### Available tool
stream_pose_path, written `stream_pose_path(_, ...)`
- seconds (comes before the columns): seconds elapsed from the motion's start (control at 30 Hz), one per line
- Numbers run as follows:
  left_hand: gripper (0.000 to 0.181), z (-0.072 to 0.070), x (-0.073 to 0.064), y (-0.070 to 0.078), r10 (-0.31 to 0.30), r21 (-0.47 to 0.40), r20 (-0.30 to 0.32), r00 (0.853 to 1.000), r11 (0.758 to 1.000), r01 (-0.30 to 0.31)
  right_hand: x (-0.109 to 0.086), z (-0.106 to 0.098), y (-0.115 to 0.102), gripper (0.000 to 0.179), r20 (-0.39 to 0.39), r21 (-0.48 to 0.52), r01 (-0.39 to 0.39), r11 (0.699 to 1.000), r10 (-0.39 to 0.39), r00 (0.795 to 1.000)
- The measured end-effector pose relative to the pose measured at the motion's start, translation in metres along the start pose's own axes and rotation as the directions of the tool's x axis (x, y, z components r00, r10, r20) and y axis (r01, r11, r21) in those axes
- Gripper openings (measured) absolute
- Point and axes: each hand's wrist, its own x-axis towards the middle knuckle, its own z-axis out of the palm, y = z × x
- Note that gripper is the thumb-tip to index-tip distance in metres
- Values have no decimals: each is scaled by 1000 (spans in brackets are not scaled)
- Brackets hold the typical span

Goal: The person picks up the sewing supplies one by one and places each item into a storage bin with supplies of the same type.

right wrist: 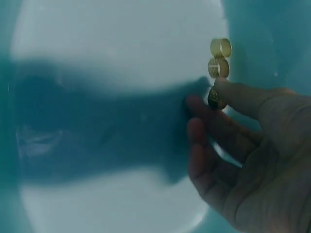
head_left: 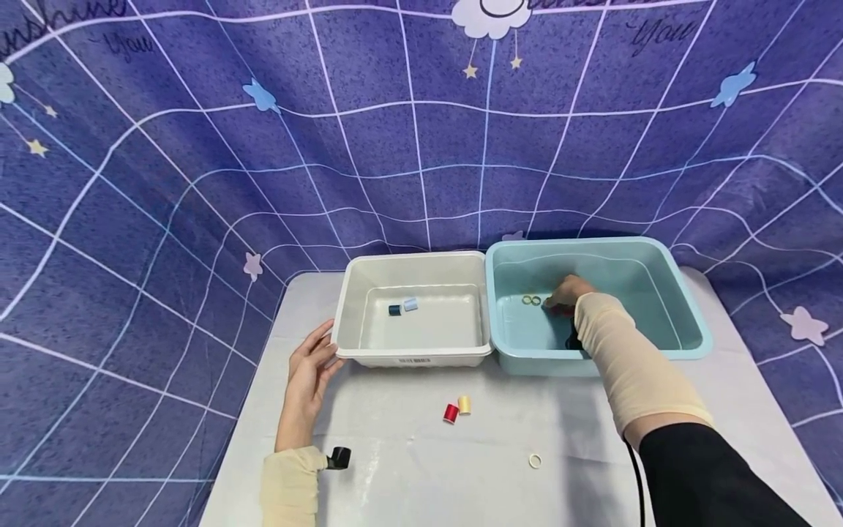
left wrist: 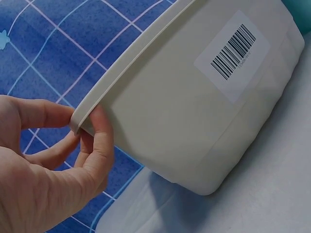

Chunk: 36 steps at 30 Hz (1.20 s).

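My left hand (head_left: 308,377) pinches the rim at the near left corner of a white plastic basin (left wrist: 160,126), thumb and fingers on either side of the lip. Inside the teal basin (head_left: 540,355), my right hand (right wrist: 252,145) reaches down to the floor. Its thumb and index finger pinch a gold dimpled ring thimble (right wrist: 214,98), partly hidden by the thumb. Two more gold ring thimbles (right wrist: 219,67) lie in line beside it, touching each other. The white basin contains a dark thread spool (head_left: 394,310) and a light blue thread spool (head_left: 410,304).
On the white-covered table (head_left: 408,476), a red thread spool (head_left: 451,413) and a yellow thread spool (head_left: 465,405) lie in front of the basins. Another ring thimble (head_left: 535,461) lies nearer, to the right. A purple-blue patterned curtain (head_left: 369,146) hangs behind.
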Motion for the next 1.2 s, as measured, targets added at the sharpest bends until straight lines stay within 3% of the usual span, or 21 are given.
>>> stream_pose_path(0.23,56,0,-1,-1,7,-6,-4,1000,1000,-7,6,7,-1,24,48,73,-67,995,64,997)
stream_pose_path(0.53,55,1,-3,-2,8,16,-3,1000,1000,-8,18,9,3,33,93,81,-97,992,90,992)
stream_pose_path(0.8,56,0,-1,0,-4,-2,3,1000,1000,4,10,5,-4,29,142,211,-140,967,112,984)
stream_pose_path(1.03,55,0,0,0,-1,-12,2,1000,1000,1,5,-5,-5,35,222,170,-142,975,102,970)
stream_pose_path(1.2,54,1,0,0,-4,-8,-4,1000,1000,4,-7,-12,-6,32,259,205,-170,964,114,959)
